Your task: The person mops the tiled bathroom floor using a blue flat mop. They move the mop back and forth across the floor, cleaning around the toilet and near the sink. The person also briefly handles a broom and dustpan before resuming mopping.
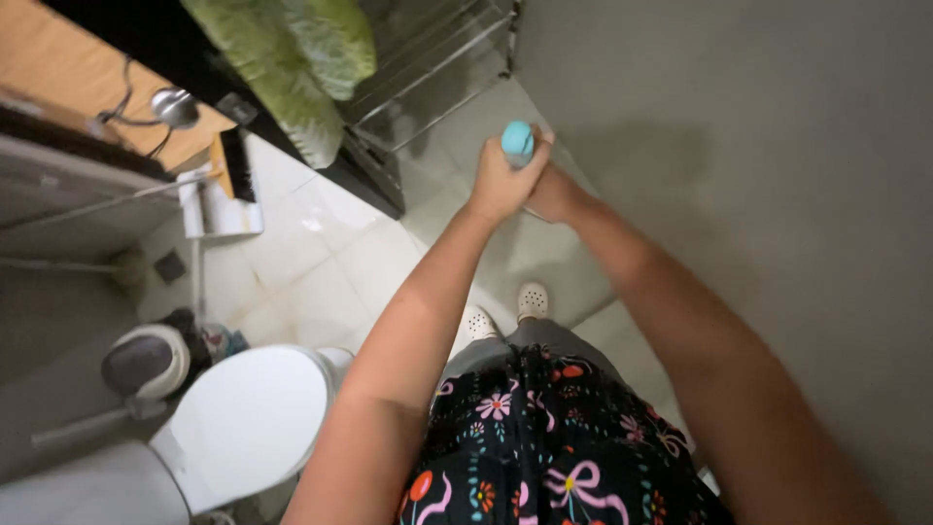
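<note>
Both my hands grip a long handle whose light blue end (517, 142) sticks up above my fists. My left hand (501, 180) is wrapped around the handle just under the blue tip. My right hand (551, 192) holds it slightly lower and behind the left; most of the shaft is hidden by my hands and arms. I stand on a white tiled floor (321, 262), with my white perforated shoes (532, 299) visible below the hands.
A white toilet with its lid down (248, 423) stands at lower left, a small bin (146, 362) beside it. A brush and dustpan (228, 185) lean further back. A green cloth (292, 58) hangs over a metal rack (428, 68). A grey wall (777, 194) fills the right.
</note>
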